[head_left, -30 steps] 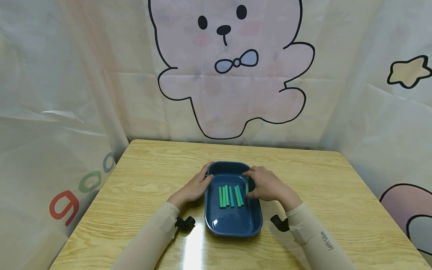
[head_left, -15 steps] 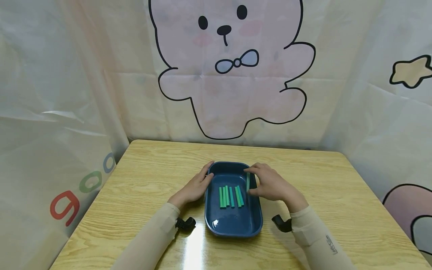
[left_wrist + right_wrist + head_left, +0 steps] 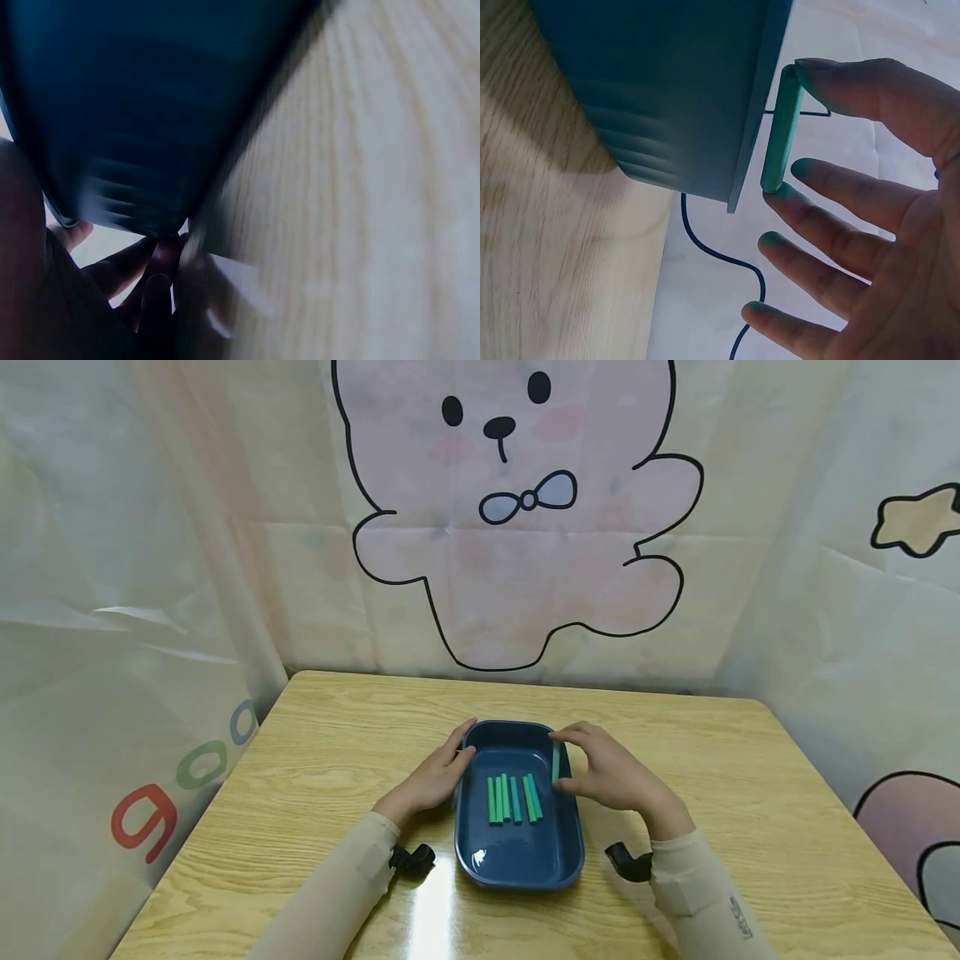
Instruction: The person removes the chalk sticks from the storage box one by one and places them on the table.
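At your far left, a pale sheet [image 3: 82, 710] carries coloured letters [image 3: 201, 764] beside the tabletop [image 3: 300, 793]. Your left sleeve [image 3: 333, 877] comes in over the wood, a black wrist piece [image 3: 412, 860] at its cuff. Your left hand [image 3: 423, 781] rests against the left side of the blue tray [image 3: 517, 860], fingers fairly straight along its outside, thumb at the rim, spread from them.

Inside the tray, six chalk-like sticks [image 3: 515, 799] in green and teal lie side by side; three greens sit close together on the left, then a teal one apart, then a green and a teal pair.

Further right, you have a green stick [image 3: 782, 131] pinched lengthwise between thumb and middle finger of your right hand [image 3: 611, 772], above the tray's right rim and clear of it. Your other fingers spread loosely, their tips tinted green. Right of that come your right sleeve [image 3: 705, 893] and a printed star [image 3: 917, 522].
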The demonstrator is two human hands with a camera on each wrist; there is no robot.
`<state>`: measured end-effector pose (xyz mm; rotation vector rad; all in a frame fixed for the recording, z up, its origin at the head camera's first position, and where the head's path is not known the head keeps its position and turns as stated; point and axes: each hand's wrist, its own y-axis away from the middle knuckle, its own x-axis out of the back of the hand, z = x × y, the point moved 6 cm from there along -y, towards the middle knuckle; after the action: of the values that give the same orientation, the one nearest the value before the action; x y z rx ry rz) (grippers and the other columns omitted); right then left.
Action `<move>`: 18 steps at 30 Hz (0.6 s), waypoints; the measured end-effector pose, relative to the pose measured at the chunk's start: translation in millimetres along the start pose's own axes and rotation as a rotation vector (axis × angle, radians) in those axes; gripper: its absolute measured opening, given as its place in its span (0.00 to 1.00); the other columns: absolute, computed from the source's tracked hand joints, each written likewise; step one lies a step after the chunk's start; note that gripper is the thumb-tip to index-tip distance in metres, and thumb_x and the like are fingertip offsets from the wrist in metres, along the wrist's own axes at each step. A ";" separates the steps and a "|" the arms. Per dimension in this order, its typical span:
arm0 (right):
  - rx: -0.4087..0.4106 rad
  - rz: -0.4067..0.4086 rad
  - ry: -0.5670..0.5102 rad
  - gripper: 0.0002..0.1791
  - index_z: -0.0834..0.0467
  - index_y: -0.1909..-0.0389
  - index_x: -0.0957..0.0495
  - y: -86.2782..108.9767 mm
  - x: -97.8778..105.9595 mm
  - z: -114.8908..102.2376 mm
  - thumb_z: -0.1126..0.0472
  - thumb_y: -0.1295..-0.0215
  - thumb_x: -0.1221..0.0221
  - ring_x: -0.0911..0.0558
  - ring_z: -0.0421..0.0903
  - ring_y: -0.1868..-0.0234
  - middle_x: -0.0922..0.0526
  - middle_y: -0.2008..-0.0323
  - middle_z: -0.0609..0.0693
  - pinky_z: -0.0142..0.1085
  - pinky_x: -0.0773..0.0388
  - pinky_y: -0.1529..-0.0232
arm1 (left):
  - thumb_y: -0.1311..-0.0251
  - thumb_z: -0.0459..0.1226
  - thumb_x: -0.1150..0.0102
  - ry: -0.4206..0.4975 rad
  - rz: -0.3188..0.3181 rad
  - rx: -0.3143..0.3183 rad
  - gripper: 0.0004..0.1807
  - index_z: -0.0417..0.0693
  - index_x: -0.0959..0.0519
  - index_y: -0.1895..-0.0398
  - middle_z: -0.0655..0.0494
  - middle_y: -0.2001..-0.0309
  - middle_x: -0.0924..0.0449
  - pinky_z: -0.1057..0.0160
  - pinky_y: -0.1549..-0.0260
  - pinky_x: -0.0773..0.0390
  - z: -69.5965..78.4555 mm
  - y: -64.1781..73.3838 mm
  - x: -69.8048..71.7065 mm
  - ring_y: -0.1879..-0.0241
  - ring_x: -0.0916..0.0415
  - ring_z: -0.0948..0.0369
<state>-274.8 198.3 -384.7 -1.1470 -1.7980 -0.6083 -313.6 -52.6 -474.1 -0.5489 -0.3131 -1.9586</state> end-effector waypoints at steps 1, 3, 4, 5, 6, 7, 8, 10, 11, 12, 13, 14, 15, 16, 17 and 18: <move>0.003 0.007 -0.007 0.38 0.59 0.28 0.28 0.8 0.6 0.8 0.55 0.37 0.28 0.26 0.61 0.32 0.25 0.34 0.57 0.62 0.26 0.36 | 0.16 0.52 0.66 0.002 0.000 -0.002 0.29 0.75 0.54 0.16 0.52 0.17 0.48 0.42 0.22 0.43 -0.2 -0.3 -0.1 0.19 0.47 0.49; 0.008 0.022 -0.018 0.37 0.59 0.28 0.28 1.9 2.1 2.1 0.55 0.37 0.28 0.26 0.61 0.32 0.25 0.34 0.57 0.62 0.26 0.35 | 0.16 0.52 0.66 0.004 0.000 -0.002 0.29 0.75 0.54 0.16 0.53 0.17 0.48 0.42 0.22 0.43 -0.4 -0.6 0.0 0.19 0.47 0.50; 0.011 0.027 -0.023 0.37 0.59 0.28 0.28 2.6 2.8 2.5 0.55 0.37 0.28 0.26 0.61 0.32 0.25 0.34 0.57 0.62 0.26 0.36 | 0.16 0.52 0.66 0.004 0.000 -0.002 0.29 0.75 0.53 0.16 0.53 0.17 0.48 0.42 0.22 0.43 -0.6 -0.7 -0.1 0.19 0.47 0.50; 0.012 0.031 -0.028 0.37 0.58 0.28 0.28 3.1 3.5 3.0 0.55 0.36 0.28 0.26 0.61 0.32 0.25 0.34 0.57 0.62 0.26 0.36 | 0.16 0.52 0.66 0.004 0.000 -0.001 0.29 0.75 0.53 0.16 0.54 0.17 0.48 0.42 0.22 0.43 -0.8 -0.8 -0.3 0.19 0.47 0.51; 0.013 0.035 -0.033 0.37 0.58 0.28 0.28 3.6 4.3 3.3 0.55 0.36 0.28 0.26 0.61 0.32 0.25 0.33 0.57 0.62 0.26 0.36 | 0.16 0.51 0.66 0.007 0.000 0.000 0.29 0.75 0.53 0.16 0.54 0.17 0.48 0.43 0.22 0.43 -0.8 -0.8 -0.3 0.19 0.47 0.51; 0.012 0.039 -0.038 0.37 0.58 0.28 0.28 4.0 5.0 3.9 0.54 0.36 0.28 0.26 0.62 0.32 0.25 0.33 0.57 0.62 0.26 0.36 | 0.16 0.51 0.66 0.008 -0.001 -0.001 0.29 0.74 0.53 0.16 0.54 0.17 0.48 0.43 0.22 0.43 -0.8 -0.8 -0.3 0.19 0.47 0.51; 0.012 0.042 -0.042 0.37 0.58 0.28 0.28 4.4 5.7 4.5 0.54 0.36 0.28 0.26 0.62 0.32 0.25 0.33 0.57 0.63 0.26 0.35 | 0.16 0.51 0.66 0.009 0.000 -0.001 0.29 0.74 0.53 0.16 0.54 0.17 0.48 0.42 0.22 0.43 -0.7 -0.8 -0.3 0.19 0.47 0.51; 0.012 0.047 -0.048 0.37 0.58 0.28 0.28 5.4 7.6 5.7 0.54 0.36 0.28 0.26 0.62 0.31 0.25 0.33 0.58 0.63 0.27 0.35 | 0.16 0.51 0.66 0.009 -0.001 -0.002 0.29 0.74 0.53 0.16 0.53 0.17 0.48 0.42 0.22 0.43 -0.4 -0.7 -0.2 0.19 0.47 0.50; 0.010 0.049 -0.050 0.37 0.59 0.27 0.28 6.0 8.5 6.4 0.54 0.36 0.28 0.26 0.62 0.31 0.25 0.32 0.58 0.63 0.27 0.35 | 0.16 0.51 0.65 0.010 -0.001 -0.003 0.29 0.75 0.53 0.16 0.53 0.17 0.48 0.42 0.22 0.43 -0.2 -0.8 -0.1 0.19 0.47 0.50; 0.010 0.050 -0.051 0.37 0.59 0.27 0.29 6.5 9.4 7.1 0.54 0.35 0.29 0.27 0.63 0.31 0.25 0.32 0.58 0.63 0.28 0.35 | 0.16 0.51 0.65 0.009 -0.001 -0.002 0.29 0.75 0.53 0.16 0.53 0.17 0.48 0.42 0.22 0.43 -0.3 -0.8 0.0 0.19 0.47 0.49; 0.011 0.052 -0.050 0.38 0.59 0.27 0.29 7.0 10.5 7.9 0.53 0.35 0.29 0.27 0.63 0.30 0.25 0.32 0.58 0.64 0.28 0.35 | 0.16 0.51 0.65 0.009 -0.001 -0.002 0.29 0.75 0.53 0.16 0.53 0.17 0.48 0.41 0.22 0.43 -0.5 -0.7 0.2 0.19 0.47 0.49; 0.015 0.054 -0.051 0.38 0.59 0.27 0.29 7.6 11.5 8.3 0.53 0.35 0.29 0.27 0.63 0.30 0.25 0.32 0.59 0.64 0.28 0.34 | 0.16 0.50 0.65 0.008 -0.001 -0.002 0.29 0.75 0.53 0.16 0.53 0.17 0.48 0.41 0.22 0.43 -0.6 -0.7 0.3 0.19 0.47 0.49; 0.014 0.055 -0.050 0.38 0.59 0.27 0.29 8.0 12.5 8.7 0.52 0.35 0.29 0.27 0.63 0.30 0.25 0.32 0.58 0.64 0.28 0.34 | 0.16 0.50 0.65 0.007 -0.002 -0.002 0.29 0.75 0.53 0.16 0.53 0.17 0.48 0.41 0.22 0.43 -0.7 -0.7 0.4 0.19 0.47 0.49; 0.013 0.056 -0.049 0.38 0.59 0.27 0.29 8.2 13.4 9.1 0.52 0.35 0.28 0.27 0.63 0.30 0.25 0.32 0.58 0.64 0.28 0.34 | 0.16 0.50 0.65 0.005 -0.001 -0.002 0.29 0.75 0.54 0.16 0.53 0.17 0.48 0.41 0.22 0.43 -0.8 -0.6 0.5 0.19 0.47 0.49; 0.009 0.058 -0.050 0.38 0.59 0.27 0.29 8.2 14.1 9.8 0.52 0.36 0.28 0.27 0.63 0.30 0.25 0.32 0.58 0.63 0.28 0.34 | 0.15 0.50 0.65 0.008 -0.001 -0.006 0.29 0.75 0.54 0.16 0.53 0.17 0.49 0.41 0.22 0.44 -0.3 -0.4 0.7 0.19 0.47 0.49; 0.007 0.059 -0.050 0.38 0.59 0.27 0.29 8.2 15.0 10.3 0.53 0.36 0.28 0.27 0.63 0.30 0.25 0.32 0.58 0.63 0.29 0.33 | 0.15 0.50 0.65 0.009 0.000 -0.008 0.29 0.74 0.54 0.16 0.53 0.17 0.48 0.40 0.23 0.43 0.0 -0.1 0.8 0.19 0.47 0.48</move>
<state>-274.4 216.7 -377.0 -1.2159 -1.8001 -0.5428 -314.0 -53.2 -473.7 -0.5452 -0.2989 -1.9622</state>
